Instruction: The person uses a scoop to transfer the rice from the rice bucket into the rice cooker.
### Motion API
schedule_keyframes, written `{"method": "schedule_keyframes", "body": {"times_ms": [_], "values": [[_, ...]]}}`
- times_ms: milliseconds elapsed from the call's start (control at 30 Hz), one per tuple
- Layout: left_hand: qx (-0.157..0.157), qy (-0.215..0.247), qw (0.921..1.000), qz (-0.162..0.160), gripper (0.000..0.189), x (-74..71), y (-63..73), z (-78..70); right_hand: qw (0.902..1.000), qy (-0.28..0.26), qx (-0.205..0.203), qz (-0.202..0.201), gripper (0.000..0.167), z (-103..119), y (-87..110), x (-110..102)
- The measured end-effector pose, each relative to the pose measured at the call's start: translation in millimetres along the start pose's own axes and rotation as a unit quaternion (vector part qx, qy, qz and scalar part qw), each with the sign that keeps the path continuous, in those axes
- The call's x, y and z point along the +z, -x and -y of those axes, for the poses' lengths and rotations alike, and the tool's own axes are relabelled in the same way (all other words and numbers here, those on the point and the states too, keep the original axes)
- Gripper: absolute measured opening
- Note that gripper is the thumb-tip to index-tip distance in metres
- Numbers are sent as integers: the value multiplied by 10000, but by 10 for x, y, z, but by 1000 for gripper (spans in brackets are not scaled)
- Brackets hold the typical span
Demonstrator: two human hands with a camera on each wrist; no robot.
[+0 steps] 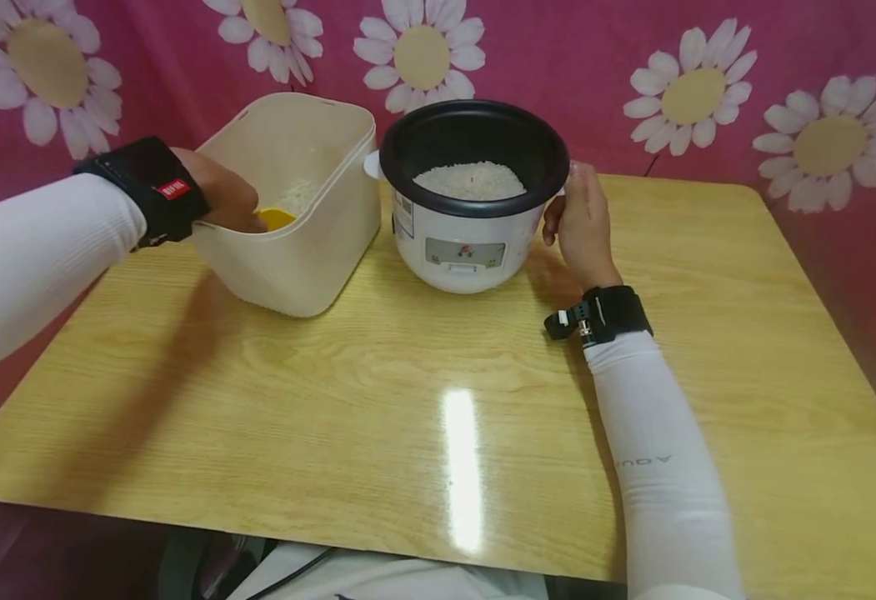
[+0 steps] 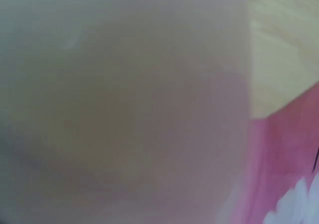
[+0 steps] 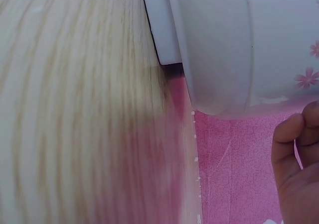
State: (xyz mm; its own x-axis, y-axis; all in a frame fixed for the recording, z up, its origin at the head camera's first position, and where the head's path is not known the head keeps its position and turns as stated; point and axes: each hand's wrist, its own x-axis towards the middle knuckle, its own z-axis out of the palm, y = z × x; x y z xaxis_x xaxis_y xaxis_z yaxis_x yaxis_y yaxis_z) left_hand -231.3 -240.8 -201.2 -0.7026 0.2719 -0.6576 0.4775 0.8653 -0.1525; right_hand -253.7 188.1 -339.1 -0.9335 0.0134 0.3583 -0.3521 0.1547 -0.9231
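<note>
Reaching over the near left rim of a cream rice bin [image 1: 332, 258], my left hand [image 1: 226, 196] holds a yellow scoop [image 1: 276, 218], mostly hidden by the hand and the bin wall. Loose rice [image 1: 298, 196] shows inside the bin, beside the scoop. The bin's blurred wall [image 2: 124, 109] fills most of the left wrist view. To the right stands a white rice cooker [image 1: 463, 254], lidless, with white rice [image 1: 472, 180] in its black inner pot [image 1: 475, 125]. At its right side my right hand [image 1: 582, 221] grips the side handle, fingers curled [image 3: 288, 129] near the cooker's wall.
Bin and cooker stand side by side near the back of a wooden table [image 1: 332, 433]. Behind them hangs a pink cloth [image 1: 558, 50] with large white flowers. The person's lap [image 1: 392, 575] is at the table's front edge.
</note>
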Motion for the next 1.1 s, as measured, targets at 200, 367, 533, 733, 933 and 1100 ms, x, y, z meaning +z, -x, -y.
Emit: {"method": "schedule_keyframes", "body": {"times_ms": [200, 367, 533, 733, 933, 1100], "values": [[282, -3, 9996, 22, 45, 15, -76, 65, 9999, 128, 67, -42, 28, -6, 48, -15], [252, 167, 9993, -215, 43, 39, -117, 50, 9999, 120, -31, -96, 28, -8, 68, -21], [257, 254, 9969, -696, 42, 124, -148, -1, 10000, 11, -8, -42, 27, 6, 60, 10], [153, 363, 9960, -803, 44, 154, -130, -23, 9999, 131, 62, -10, 29, 10, 44, 14], [-37, 416, 9958, -814, 43, 155, -120, -22, 10000, 52, -3, 1, 26, -6, 13, 9], [-122, 331, 9951, -919, 46, 159, -118, -20, 10000, 34, -34, -33, 25, -5, 14, 10]]}}
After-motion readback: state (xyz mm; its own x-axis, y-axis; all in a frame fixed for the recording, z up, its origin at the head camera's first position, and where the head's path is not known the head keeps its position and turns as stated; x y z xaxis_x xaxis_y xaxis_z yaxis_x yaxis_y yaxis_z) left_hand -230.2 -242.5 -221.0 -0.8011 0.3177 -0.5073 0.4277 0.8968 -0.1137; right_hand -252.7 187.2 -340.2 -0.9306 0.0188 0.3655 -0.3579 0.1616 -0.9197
